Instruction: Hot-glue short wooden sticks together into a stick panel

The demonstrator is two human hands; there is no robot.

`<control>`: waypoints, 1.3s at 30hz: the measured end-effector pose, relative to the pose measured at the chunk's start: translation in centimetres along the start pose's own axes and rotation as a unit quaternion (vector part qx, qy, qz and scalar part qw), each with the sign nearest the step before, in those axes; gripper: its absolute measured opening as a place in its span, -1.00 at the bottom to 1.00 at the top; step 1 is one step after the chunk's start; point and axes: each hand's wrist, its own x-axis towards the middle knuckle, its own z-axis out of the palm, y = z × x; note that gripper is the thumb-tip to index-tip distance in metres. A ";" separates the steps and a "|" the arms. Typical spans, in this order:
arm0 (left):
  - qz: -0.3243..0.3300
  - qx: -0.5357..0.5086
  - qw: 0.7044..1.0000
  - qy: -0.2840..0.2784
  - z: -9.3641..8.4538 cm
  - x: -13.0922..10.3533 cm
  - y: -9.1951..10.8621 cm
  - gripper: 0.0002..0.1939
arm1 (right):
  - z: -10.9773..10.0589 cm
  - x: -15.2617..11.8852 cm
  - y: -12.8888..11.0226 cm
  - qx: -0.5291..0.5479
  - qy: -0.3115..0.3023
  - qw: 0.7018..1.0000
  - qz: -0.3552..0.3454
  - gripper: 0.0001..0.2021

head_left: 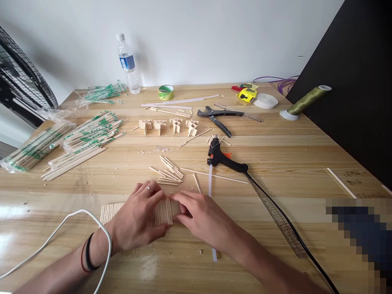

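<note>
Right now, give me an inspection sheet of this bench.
Surface: wooden table, sawdust and offcuts scattered.
Job's things: stick panel flat under both hands; cut sticks piled behind.
Clutter: glue gun, pliers, chopstick bundles, water bottle, tape roll, thread cone.
Grippers: left hand pressing on panel; right hand at its right edge.
Cables: white cable across left wrist; black cord.
Surroundings: white wall, fan at left.
</note>
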 end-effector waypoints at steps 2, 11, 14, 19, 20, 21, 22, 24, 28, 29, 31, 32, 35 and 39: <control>0.001 0.006 1.000 0.000 0.0 0.0 0.0 -0.69 | 0.0 0.0 0.0 -0.002 -0.003 1.000 0.001 -0.76; 0.002 0.018 1.000 -0.004 0.0 0.0 0.1 -0.68 | -0.1 0.0 0.0 0.000 -0.013 1.000 0.005 -0.73; 0.004 0.020 1.000 -0.001 0.0 0.0 0.1 -0.68 | -0.1 0.0 0.0 -0.002 -0.012 1.000 0.004 -0.74; 0.006 0.021 1.000 -0.001 0.0 -0.1 0.1 -0.67 | -0.1 0.0 0.0 0.001 -0.009 1.000 0.000 -0.75; 0.006 0.021 1.000 -0.001 0.0 0.0 0.1 -0.67 | -0.1 0.0 0.1 0.002 -0.009 1.000 0.001 -0.76; 0.005 0.022 1.000 -0.001 0.0 0.0 0.1 -0.67 | 0.0 0.0 0.1 0.002 -0.010 1.000 0.001 -0.76; 0.004 0.022 1.000 -0.002 0.0 0.0 0.1 -0.67 | 0.0 0.0 0.1 0.001 -0.010 1.000 0.001 -0.77; 0.003 0.021 1.000 -0.004 0.0 0.1 0.1 -0.68 | 0.0 0.0 0.1 0.000 -0.009 1.000 -0.002 -0.76; 0.002 0.019 1.000 -0.009 -0.1 0.2 0.1 -0.68 | 0.0 0.0 0.1 0.002 -0.008 1.000 -0.006 -0.75; 0.002 0.019 1.000 -0.009 -0.1 0.2 0.1 -0.68 | 0.0 0.0 0.1 0.002 -0.008 1.000 -0.006 -0.76; 0.001 0.019 1.000 -0.011 -0.1 0.1 0.1 -0.68 | -0.1 0.0 0.0 0.001 -0.009 1.000 -0.004 -0.76; 0.001 0.019 1.000 -0.011 -0.1 0.1 0.1 -0.68 | -0.1 0.0 0.0 0.001 -0.009 1.000 -0.002 -0.75; 0.002 0.017 1.000 -0.011 -0.1 -0.1 0.1 -0.67 | -0.2 0.0 -0.1 0.003 -0.010 1.000 0.001 -0.77; 0.005 0.015 1.000 -0.010 0.0 -0.1 0.1 -0.67 | -0.2 -0.1 0.0 0.004 -0.010 1.000 -0.002 -0.76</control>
